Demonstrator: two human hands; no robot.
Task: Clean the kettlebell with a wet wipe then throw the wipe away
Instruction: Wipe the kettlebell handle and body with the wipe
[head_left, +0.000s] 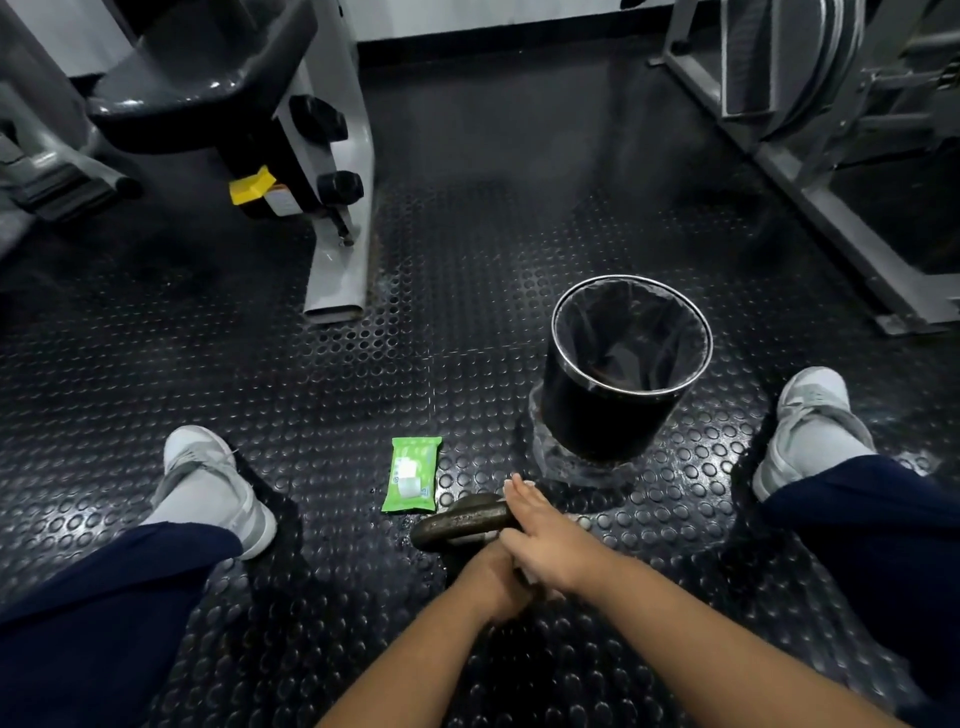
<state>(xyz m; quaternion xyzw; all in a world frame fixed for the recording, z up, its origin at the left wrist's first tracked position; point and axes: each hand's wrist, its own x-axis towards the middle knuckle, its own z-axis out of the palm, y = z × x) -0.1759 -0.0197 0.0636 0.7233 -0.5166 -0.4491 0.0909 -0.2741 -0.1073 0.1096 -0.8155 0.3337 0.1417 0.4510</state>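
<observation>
We look down between our spread legs at a black studded rubber floor (322, 415). The kettlebell (460, 522) sits on that floor just in front of us, between our knees, and only its dull metal handle shows clearly; the rest is covered by our arms. Our right hand (540, 540) lies flat across the handle with its fingers straight and pressed together, pointing away from us. A scrap of white wet wipe (534, 576) peeks out from under its palm, so the wipe is held against the metal by the flat hand. Our left hand (488, 577) sits against the kettlebell just under the right one; its fingers are hidden there, and we cannot tell whether they grip anything.

A green pack of wipes (412, 474) lies flat on the floor just beyond the handle, to its left. A round black bin (597, 415) with a dark liner stands upright beyond it to the right, near the kettlebell but apart from it. Our grey and white shoes, left (218, 483) and right (810, 421), rest well out to either side. A grey gym machine (337, 208) stands farther back on the left.
</observation>
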